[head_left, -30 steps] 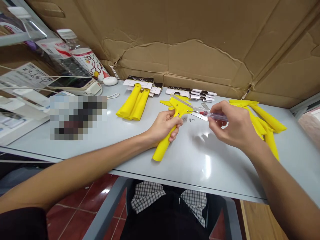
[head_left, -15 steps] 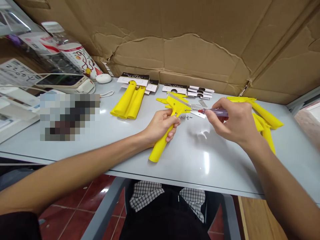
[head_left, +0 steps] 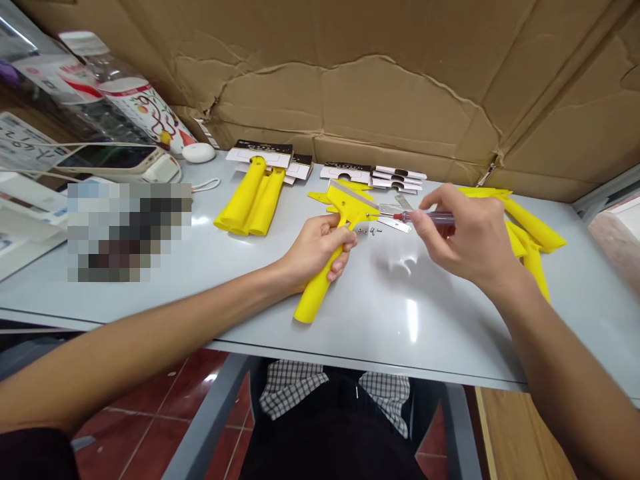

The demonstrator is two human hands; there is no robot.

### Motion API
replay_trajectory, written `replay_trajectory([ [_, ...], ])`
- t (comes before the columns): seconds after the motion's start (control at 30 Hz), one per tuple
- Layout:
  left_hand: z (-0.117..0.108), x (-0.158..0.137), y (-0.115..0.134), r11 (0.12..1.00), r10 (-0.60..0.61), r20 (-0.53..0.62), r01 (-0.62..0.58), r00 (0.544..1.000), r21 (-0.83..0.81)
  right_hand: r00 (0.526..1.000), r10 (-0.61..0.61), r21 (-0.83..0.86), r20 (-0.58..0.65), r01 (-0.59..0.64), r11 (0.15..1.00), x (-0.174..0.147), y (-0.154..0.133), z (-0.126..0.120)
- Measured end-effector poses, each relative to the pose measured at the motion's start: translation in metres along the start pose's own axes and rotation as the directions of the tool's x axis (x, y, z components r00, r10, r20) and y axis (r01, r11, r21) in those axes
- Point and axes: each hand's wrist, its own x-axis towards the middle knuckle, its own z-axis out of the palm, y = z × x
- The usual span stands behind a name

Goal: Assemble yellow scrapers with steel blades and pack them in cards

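Worktop (head_left: 370,320) grey, glossy. Left: three yellow handles (head_left: 246,200), tops over cards (head_left: 260,152). Mid: loose screws (head_left: 373,231), metal strip (head_left: 399,226). Right: overlapping yellow pieces (head_left: 537,227).

Yellow scraper (head_left: 320,290); right of it, red-and-purple screwdriver (head_left: 434,218); around it, pale grey tabletop (head_left: 350,313); behind it, brown cardboard (head_left: 375,113); below it, black-and-white checked cloth (head_left: 293,388)

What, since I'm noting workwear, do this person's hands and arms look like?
The left hand and right hand are ungloved, with no ring or watch visible. A plain dark sleeve ends near the elbow of the left arm; the right arm is bare as far as it shows.
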Motion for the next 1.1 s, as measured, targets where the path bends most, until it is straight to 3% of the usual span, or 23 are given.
replay_trajectory([
  [0.17,0.0005,0.0004,0.0005,1.000,0.007,0.000,-0.007,1.000,-0.016,0.996,-0.077,0.116,0.049,0.071,0.991,-0.0003,-0.0031,-0.0036],
  [0.37,0.0004,-0.0006,0.0007,1.000,0.011,0.009,-0.011,1.000,0.004,0.995,-0.082,-0.046,-0.057,0.080,0.996,-0.0014,0.0013,0.0021],
  [0.5,0.0004,-0.0020,0.0013,1.000,0.009,0.021,-0.010,1.000,0.016,0.999,-0.017,-0.098,-0.032,0.013,0.995,-0.0008,0.0010,0.0027],
  [0.67,0.0004,-0.0003,0.0005,1.000,-0.003,0.001,0.003,1.000,-0.003,0.998,0.011,-0.045,0.060,-0.008,0.999,0.0004,0.0002,-0.0003],
  [0.8,0.0005,0.0015,0.0005,0.999,-0.021,-0.015,0.021,1.000,-0.026,0.987,-0.088,0.091,0.136,0.076,0.993,0.0015,0.0013,-0.0035],
  [0.9,0.0008,0.0009,0.0024,0.999,-0.018,-0.020,0.017,1.000,-0.033,0.984,-0.125,0.153,0.126,0.105,0.983,0.0008,0.0009,-0.0030],
  [1.1,0.0008,-0.0015,0.0045,1.000,0.008,-0.007,-0.008,1.000,-0.020,0.998,-0.011,0.071,0.067,0.006,0.997,-0.0009,-0.0018,-0.0008],
])
